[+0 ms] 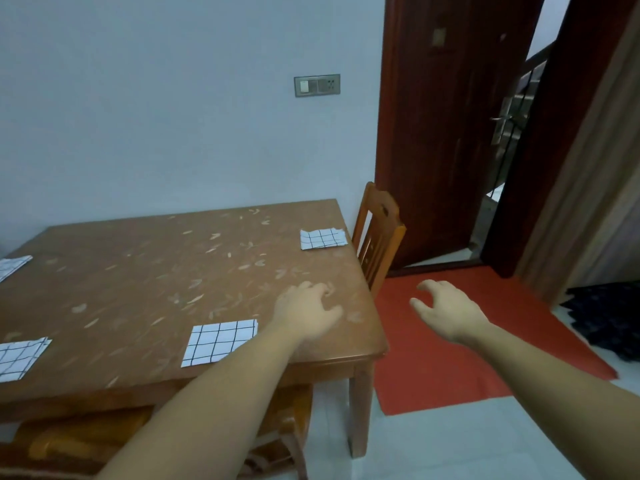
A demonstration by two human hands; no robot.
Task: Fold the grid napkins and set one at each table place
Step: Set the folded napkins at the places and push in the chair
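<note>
We hold nothing: left hand (308, 313) loosely curled over the front-right corner of the brown wooden table (156, 271), right hand (446, 306) likewise, past its right edge. One folded white black-grid napkin (220, 342) lies at the front edge, long axis along it.

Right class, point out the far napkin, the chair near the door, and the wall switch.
far napkin (323, 238), head view, its middle.
far chair (374, 201), head view, top rail.
switch (317, 85), head view, plate centre.

Only 2 forearms and 2 hands of the person show. The left forearm (207, 403) and right forearm (554, 375) are bare along all their visible length, smooth and slender. The left hand (306, 315) and right hand (446, 311) are bare too; finer detail is blurred.
</note>
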